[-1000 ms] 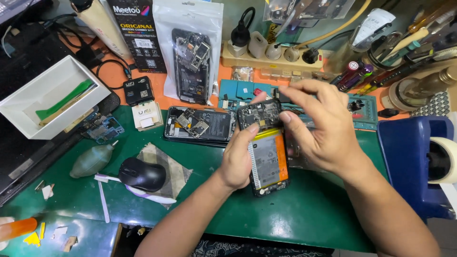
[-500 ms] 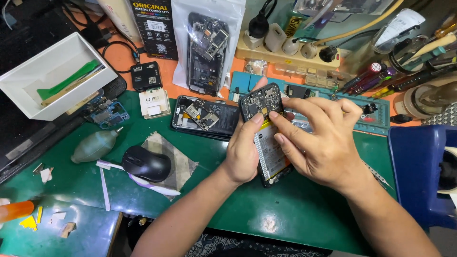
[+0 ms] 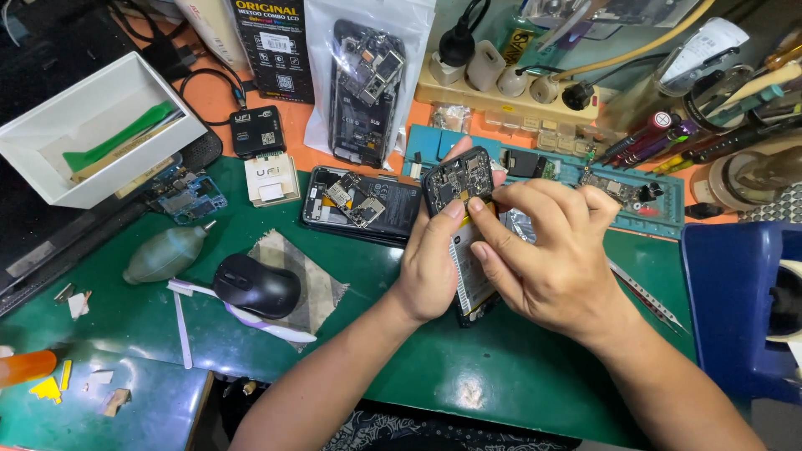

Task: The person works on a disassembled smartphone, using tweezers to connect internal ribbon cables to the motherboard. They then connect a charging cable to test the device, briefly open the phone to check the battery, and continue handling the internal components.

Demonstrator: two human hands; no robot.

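Green mat [image 3: 518, 376] nearest, left hand [image 3: 434, 267] and right hand [image 3: 551, 259] clamped together around an opened phone [image 3: 461, 179] held above it, black mouse [image 3: 256, 286] at left, second dismantled phone [image 3: 361, 203] behind, power strip [image 3: 501, 88] farthest.

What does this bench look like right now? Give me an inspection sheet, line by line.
Surface: green work mat, orange mat behind it.
Job's things: opened black smartphone with exposed battery, held over the mat.
Clutter: second opened black phone, black computer mouse, grey-green rubber air blower, white tray with green pry tool, clear bag of phone parts.
Grippers: left hand grips the phone; right hand presses fingertips onto it.
Cables: black cable, plugs in beige power strip.
Surroundings: blue plastic bin, tool holders.
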